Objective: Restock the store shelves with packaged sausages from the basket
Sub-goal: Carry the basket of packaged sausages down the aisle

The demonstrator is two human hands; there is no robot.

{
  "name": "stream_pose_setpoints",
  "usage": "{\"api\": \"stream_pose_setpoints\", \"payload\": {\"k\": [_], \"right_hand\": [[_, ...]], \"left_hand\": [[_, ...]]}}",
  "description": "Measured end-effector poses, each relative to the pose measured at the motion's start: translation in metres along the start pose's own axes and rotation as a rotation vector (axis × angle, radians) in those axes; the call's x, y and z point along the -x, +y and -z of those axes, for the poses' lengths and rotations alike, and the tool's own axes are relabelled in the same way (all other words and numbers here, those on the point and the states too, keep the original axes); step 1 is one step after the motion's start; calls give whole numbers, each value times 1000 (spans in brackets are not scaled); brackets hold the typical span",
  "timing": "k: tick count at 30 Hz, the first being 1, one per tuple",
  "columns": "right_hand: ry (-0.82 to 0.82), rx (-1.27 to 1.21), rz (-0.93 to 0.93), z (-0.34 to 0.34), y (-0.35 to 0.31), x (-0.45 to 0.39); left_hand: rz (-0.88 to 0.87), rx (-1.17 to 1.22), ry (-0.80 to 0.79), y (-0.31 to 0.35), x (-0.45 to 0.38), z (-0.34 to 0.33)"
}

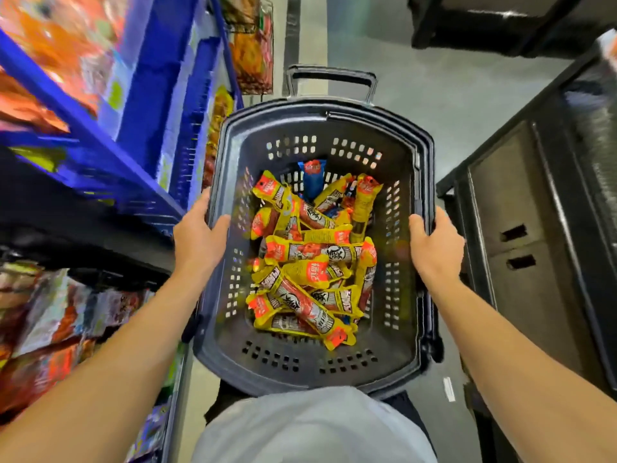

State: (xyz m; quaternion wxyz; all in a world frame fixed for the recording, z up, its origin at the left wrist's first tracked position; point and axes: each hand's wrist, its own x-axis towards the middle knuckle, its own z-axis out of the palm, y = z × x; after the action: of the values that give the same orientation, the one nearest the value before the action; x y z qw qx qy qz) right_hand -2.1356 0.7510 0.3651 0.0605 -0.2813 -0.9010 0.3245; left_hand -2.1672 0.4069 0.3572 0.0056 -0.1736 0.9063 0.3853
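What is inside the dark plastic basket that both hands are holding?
The dark perforated plastic basket holds a loose pile of yellow-and-orange sausage packets, with one blue packet at the far end. Whatever lies beneath the pile is covered.

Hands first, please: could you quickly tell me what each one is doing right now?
Left hand: closed on the basket's left rim.
Right hand: closed on its right rim.

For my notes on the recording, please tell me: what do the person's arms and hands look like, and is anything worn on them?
Both forearms are bare to the frame edge: no sleeves in view. The left hand and right hand wear no gloves, rings, watch or bracelets.
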Motion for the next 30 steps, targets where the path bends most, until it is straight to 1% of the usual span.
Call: {"api": "stream_pose_setpoints", "payload": {"k": [6,11,16,19,22,25,27,30], "right_hand": [[43,-7,-63,-33,-51,-87],[-27,0,-40,-64,-84,-186],[-109,-11,-66,-116,-104,-296],[-180,-29,-90,-150,-111,-350],[-274,-37,-106,-188,-116,-393],[-355,39,-105,-233,-116,-428],[-368,113,-93,-266,-113,-446],[-356,263,10,-328,-99,-464]], "left_hand": [[-37,-16,-36,38,-112,-9],[2,-28,-45,65,-202,-40],[67,-102,-46,91,-295,-84],[85,-140,-43,96,-345,-115],[120,-173,-28,84,-388,-149],[184,-173,-26,55,-428,-183],[225,-159,-43,28,-454,-207],[228,-163,-59,-19,-493,-245]]}}
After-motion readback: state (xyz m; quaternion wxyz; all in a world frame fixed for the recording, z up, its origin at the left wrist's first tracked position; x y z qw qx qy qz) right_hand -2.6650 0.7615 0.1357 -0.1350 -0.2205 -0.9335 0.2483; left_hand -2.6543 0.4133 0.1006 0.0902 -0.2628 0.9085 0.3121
